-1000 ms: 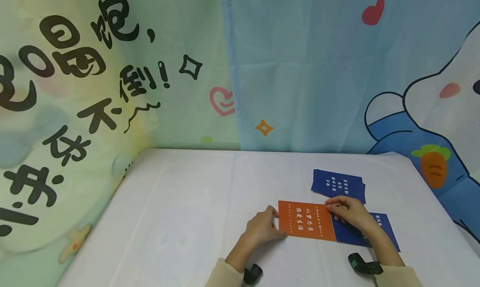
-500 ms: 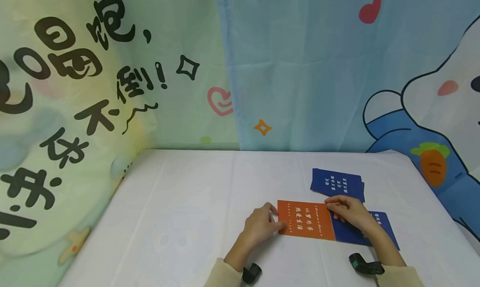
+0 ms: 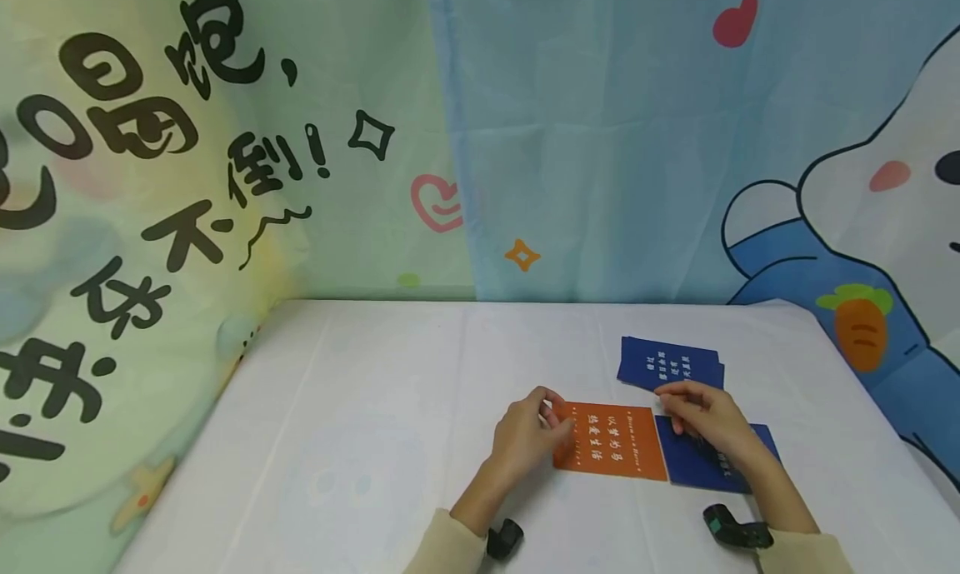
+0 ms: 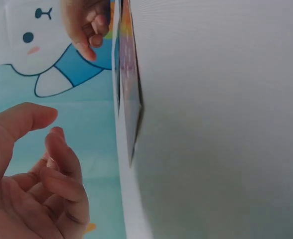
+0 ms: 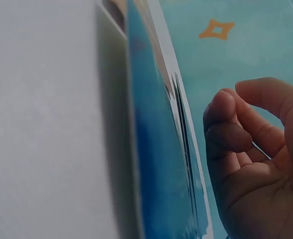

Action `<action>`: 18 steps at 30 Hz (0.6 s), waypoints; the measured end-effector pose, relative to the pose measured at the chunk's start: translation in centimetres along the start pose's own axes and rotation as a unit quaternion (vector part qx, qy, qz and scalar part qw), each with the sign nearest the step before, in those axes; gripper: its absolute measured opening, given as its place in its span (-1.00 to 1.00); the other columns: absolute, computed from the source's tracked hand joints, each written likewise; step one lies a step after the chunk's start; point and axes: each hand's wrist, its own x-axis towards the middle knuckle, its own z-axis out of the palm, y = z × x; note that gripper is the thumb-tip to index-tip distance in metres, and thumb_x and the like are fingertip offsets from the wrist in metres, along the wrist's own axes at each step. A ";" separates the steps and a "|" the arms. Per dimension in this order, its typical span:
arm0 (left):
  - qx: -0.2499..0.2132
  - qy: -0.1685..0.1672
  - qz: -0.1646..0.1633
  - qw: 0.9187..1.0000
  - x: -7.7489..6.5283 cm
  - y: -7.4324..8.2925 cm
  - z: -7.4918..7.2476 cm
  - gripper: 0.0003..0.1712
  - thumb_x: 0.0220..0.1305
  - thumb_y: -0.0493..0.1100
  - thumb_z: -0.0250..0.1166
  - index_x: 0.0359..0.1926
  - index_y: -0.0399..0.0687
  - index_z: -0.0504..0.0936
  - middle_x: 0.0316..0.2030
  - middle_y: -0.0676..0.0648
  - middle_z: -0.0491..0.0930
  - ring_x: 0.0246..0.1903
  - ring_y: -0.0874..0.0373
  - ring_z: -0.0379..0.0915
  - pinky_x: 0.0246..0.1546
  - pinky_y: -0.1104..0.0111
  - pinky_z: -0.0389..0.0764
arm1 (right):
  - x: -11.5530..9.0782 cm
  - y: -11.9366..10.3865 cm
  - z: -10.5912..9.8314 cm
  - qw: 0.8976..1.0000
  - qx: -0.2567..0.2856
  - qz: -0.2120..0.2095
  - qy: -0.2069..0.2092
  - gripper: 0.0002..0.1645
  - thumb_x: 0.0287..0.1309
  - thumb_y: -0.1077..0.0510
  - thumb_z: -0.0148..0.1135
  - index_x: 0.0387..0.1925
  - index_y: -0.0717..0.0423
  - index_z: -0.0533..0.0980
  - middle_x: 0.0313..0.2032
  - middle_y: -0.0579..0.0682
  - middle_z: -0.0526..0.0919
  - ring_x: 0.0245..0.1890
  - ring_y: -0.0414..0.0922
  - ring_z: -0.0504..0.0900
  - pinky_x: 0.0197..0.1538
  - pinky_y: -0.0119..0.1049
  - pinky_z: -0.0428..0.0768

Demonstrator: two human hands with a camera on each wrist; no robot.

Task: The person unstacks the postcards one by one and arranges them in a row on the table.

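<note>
An orange card (image 3: 617,442) with white lettering lies flat on the white table, its right edge beside a dark blue card (image 3: 693,464). My left hand (image 3: 521,436) hovers over the orange card's left edge. In the left wrist view, that hand's thumb and forefinger are apart with nothing between them. Above the top of the blue card is my right hand (image 3: 712,424), which partly covers it. Its fingers are loosely bent, and the right wrist view shows nothing held by the hand (image 5: 256,159), with the glossy blue card (image 5: 159,174) alongside.
Behind the right hand lies a small pile of blue cards (image 3: 667,361), slightly fanned. White cloth covers the table (image 3: 375,407). A printed fabric backdrop (image 3: 585,157) rises along the back and left side. Each wrist wears a small black camera (image 3: 735,528).
Both hands have come up off the cards: the left rose slightly from the orange card's edge, the right from where the cards meet. A narrow gap now shows between orange and blue cards.
</note>
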 end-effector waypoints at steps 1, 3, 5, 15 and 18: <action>0.001 -0.001 0.004 1.000 0.1 0.2 0.0 -0.71 0.20 -0.13 0.36 -0.09 -0.11 0.58 -0.59 0.20 0.40 -0.66 0.41 0.25 -0.69 0.53 0.26 | 0.0 0.0 -0.1 1.000 -0.003 -0.003 0.002 -0.48 0.39 -0.05 0.10 0.10 0.33 0.48 -0.54 0.07 0.55 -0.61 -0.09 0.46 -0.51 -0.35 0.45; 0.001 -0.006 0.014 1.000 0.5 0.6 0.1 -0.72 0.21 -0.13 0.36 -0.08 -0.09 0.58 -0.59 0.20 0.39 -0.66 0.41 0.24 -0.69 0.53 0.25 | 0.0 0.0 -0.3 1.000 -0.007 -0.007 0.005 -0.48 0.40 -0.04 0.09 0.09 0.34 0.48 -0.53 0.07 0.56 -0.59 -0.09 0.47 -0.49 -0.36 0.47; 0.005 -0.011 0.026 1.000 0.8 1.1 0.2 -0.73 0.21 -0.13 0.36 -0.09 -0.06 0.58 -0.59 0.20 0.41 -0.65 0.40 0.24 -0.68 0.53 0.25 | 0.0 0.0 -0.6 1.000 -0.012 -0.008 0.008 -0.49 0.41 -0.03 0.09 0.09 0.34 0.48 -0.52 0.07 0.57 -0.59 -0.09 0.48 -0.47 -0.36 0.48; 0.011 -0.031 0.046 0.998 2.9 2.8 0.4 -0.67 0.23 -0.06 0.36 -0.03 -0.02 0.55 -0.54 0.19 0.49 -0.61 0.40 0.36 -0.62 0.52 0.37 | -0.4 -0.3 -2.5 0.999 -0.014 -0.037 0.022 -0.54 0.41 0.03 0.09 0.06 0.36 0.49 -0.46 0.15 0.60 -0.54 -0.09 0.51 -0.45 -0.35 0.52; 0.008 -0.037 0.041 0.998 3.6 3.1 0.6 -0.65 0.22 -0.04 0.36 -0.01 -0.01 0.54 -0.50 0.19 0.49 -0.59 0.38 0.38 -0.59 0.51 0.40 | -0.4 -0.1 -3.2 0.998 -0.013 -0.052 0.029 -0.56 0.42 0.06 0.08 0.05 0.38 0.49 -0.46 0.15 0.61 -0.54 -0.11 0.52 -0.45 -0.34 0.53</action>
